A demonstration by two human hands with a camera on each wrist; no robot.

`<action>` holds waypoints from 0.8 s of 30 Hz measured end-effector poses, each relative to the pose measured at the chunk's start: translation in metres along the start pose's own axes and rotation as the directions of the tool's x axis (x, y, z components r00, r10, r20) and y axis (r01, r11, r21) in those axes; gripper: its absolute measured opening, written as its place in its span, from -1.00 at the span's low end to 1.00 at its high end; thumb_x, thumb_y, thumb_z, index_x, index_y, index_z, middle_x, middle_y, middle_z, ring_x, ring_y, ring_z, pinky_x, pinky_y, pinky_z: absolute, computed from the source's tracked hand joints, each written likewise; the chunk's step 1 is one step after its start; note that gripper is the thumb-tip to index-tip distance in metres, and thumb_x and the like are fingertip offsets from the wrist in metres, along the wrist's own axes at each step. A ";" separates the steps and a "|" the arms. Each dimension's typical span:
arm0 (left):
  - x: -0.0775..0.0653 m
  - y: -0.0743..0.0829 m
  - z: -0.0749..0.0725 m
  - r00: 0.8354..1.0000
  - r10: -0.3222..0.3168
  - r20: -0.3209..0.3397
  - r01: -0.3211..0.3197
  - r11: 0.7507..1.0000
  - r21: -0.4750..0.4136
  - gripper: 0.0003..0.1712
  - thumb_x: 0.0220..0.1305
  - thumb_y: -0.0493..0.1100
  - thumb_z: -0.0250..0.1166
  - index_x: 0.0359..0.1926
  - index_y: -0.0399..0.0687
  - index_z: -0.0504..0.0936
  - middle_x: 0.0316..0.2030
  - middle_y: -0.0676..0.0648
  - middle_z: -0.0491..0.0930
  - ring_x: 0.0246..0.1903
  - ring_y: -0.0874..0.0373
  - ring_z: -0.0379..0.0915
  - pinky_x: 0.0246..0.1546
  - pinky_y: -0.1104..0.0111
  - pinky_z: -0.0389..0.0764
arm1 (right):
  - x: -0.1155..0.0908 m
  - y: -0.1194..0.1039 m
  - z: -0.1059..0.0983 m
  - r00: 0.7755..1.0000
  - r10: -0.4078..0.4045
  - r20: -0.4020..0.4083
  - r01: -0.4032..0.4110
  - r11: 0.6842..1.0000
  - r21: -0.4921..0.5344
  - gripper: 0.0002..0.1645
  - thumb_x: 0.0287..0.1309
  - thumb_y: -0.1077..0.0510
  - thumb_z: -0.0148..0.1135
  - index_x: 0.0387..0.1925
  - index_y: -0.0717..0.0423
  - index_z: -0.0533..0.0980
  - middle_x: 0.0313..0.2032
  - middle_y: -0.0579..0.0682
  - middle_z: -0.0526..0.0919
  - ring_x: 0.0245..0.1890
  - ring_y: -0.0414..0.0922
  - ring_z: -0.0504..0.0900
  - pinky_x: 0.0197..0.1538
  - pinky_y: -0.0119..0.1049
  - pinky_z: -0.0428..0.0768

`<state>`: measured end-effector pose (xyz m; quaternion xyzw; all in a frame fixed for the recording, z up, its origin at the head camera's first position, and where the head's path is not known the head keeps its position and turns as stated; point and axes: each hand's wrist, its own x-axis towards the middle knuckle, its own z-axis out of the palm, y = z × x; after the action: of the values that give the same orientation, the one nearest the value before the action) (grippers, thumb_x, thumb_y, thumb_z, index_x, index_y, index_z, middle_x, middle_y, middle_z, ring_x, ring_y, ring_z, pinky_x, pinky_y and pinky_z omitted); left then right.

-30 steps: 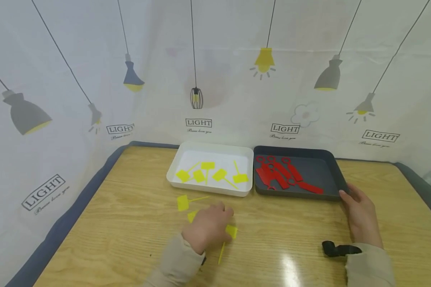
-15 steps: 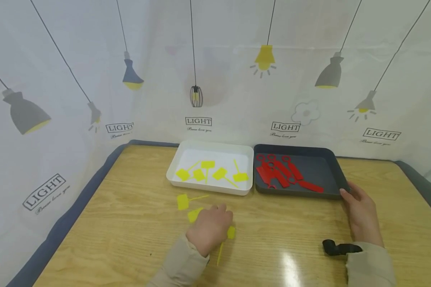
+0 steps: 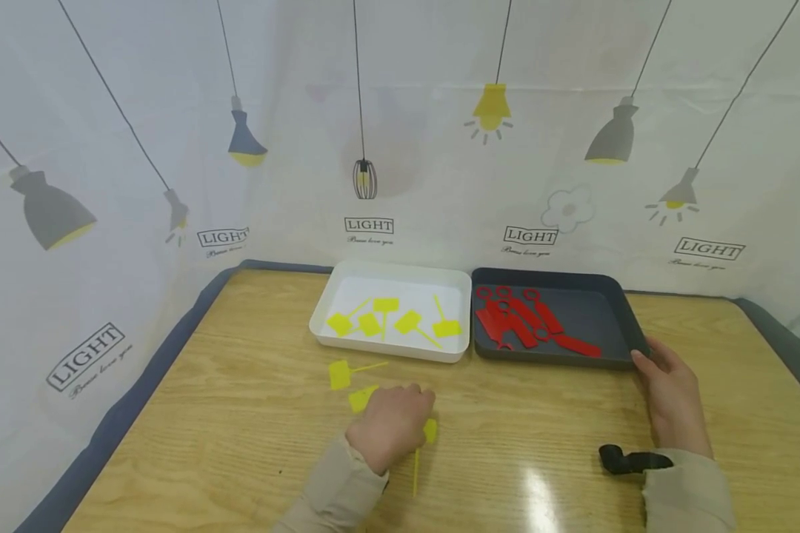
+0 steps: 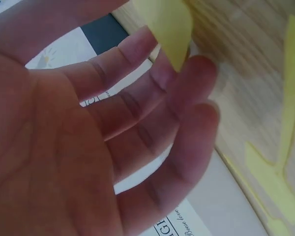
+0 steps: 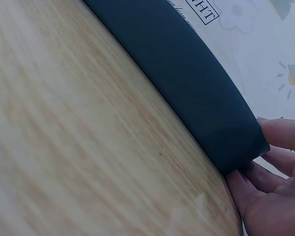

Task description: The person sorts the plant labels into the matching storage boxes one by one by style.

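My left hand (image 3: 392, 426) is low over the table, pinching a yellow T-shaped plant label (image 3: 430, 431) whose thin stem points toward me. In the left wrist view the label's head (image 4: 169, 29) shows beside the curled fingertips; part of it is out of frame. Two more plant labels lie just beyond that hand, one (image 3: 362, 400) partly covered by it and one (image 3: 340, 374) farther off. With thumb at the rim and fingers around the outside, my right hand (image 3: 670, 396) grips the near right corner of a dark grey tray (image 3: 603, 314).
A white tray (image 3: 353, 285) stands left of the dark one, with several yellow plant labels (image 3: 408, 321) in it. Several flat red ring-ended tags (image 3: 516, 326) lie in the dark tray. Behind the wooden table (image 3: 227, 414) hangs a lamp-printed curtain (image 3: 427, 148).
The plant label at my left hand has turned slightly, its stem now pointing straighter toward me. My left hand shifted a little right, then stayed low. My right hand stays at the tray corner.
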<state>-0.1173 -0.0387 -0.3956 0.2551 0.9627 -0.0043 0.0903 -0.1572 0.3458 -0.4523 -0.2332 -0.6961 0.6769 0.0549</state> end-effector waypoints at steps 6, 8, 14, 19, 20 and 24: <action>0.003 -0.002 0.000 0.999 -0.011 0.045 0.012 1.000 -0.027 -0.71 -0.09 -0.13 0.36 -0.28 -0.02 0.52 -0.49 0.03 0.40 -0.51 0.17 0.35 -0.64 0.38 0.39 | 0.001 0.000 0.001 1.000 0.002 -0.018 -0.001 1.000 0.018 -0.18 0.06 -0.08 0.17 0.33 -0.14 0.06 0.34 -0.10 -0.05 0.29 -0.20 -0.02 0.28 -0.39 0.07; 0.003 -0.004 -0.001 0.999 0.003 0.042 -0.002 1.000 -0.023 -0.76 -0.05 -0.12 0.35 -0.30 0.00 0.55 -0.49 0.04 0.40 -0.50 0.18 0.36 -0.64 0.38 0.40 | 0.001 0.000 0.001 1.000 -0.001 -0.019 0.002 1.000 0.016 -0.18 0.06 -0.08 0.17 0.32 -0.14 0.07 0.34 -0.11 -0.04 0.28 -0.21 -0.02 0.27 -0.41 0.08; 0.000 -0.008 -0.004 0.999 0.051 -0.003 -0.051 0.998 -0.039 -0.88 0.14 -0.15 0.17 -0.51 0.06 0.56 -0.55 0.10 0.43 -0.56 0.25 0.34 -0.65 0.38 0.39 | -0.001 -0.001 -0.001 1.000 -0.003 -0.006 0.003 1.000 0.022 -0.17 0.05 -0.09 0.18 0.32 -0.15 0.07 0.34 -0.14 -0.04 0.30 -0.20 -0.05 0.28 -0.41 0.06; 0.000 -0.012 -0.007 0.999 0.038 0.000 -0.038 0.996 -0.078 -0.80 0.18 -0.17 0.11 -0.55 0.08 0.56 -0.56 0.13 0.51 -0.58 0.27 0.35 -0.63 0.38 0.41 | -0.001 -0.002 -0.001 1.000 -0.002 -0.006 0.002 1.000 0.018 -0.17 0.04 -0.09 0.18 0.32 -0.15 0.07 0.34 -0.13 -0.04 0.30 -0.20 -0.06 0.28 -0.40 0.05; 0.000 -0.012 -0.008 0.999 0.034 0.005 -0.034 0.996 -0.083 -0.82 0.18 -0.19 0.11 -0.51 0.09 0.58 -0.53 0.14 0.53 -0.56 0.27 0.37 -0.61 0.38 0.43 | -0.001 -0.002 0.000 1.000 0.000 -0.006 0.000 1.000 0.017 -0.17 0.05 -0.09 0.18 0.32 -0.15 0.07 0.34 -0.12 -0.05 0.30 -0.20 -0.06 0.28 -0.40 0.04; -0.002 -0.016 -0.014 0.999 0.041 0.008 -0.040 0.992 -0.116 -0.81 0.16 -0.26 0.11 -0.34 0.11 0.62 -0.41 0.14 0.58 -0.48 0.28 0.42 -0.48 0.37 0.49 | -0.001 -0.002 0.000 1.000 -0.004 -0.007 0.004 1.000 0.012 -0.18 0.05 -0.09 0.17 0.32 -0.14 0.07 0.34 -0.09 -0.05 0.30 -0.19 -0.05 0.29 -0.38 0.04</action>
<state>-0.1256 -0.0528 -0.3825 0.2689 0.9554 0.0522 0.1101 -0.1567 0.3457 -0.4502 -0.2335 -0.6923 0.6802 0.0601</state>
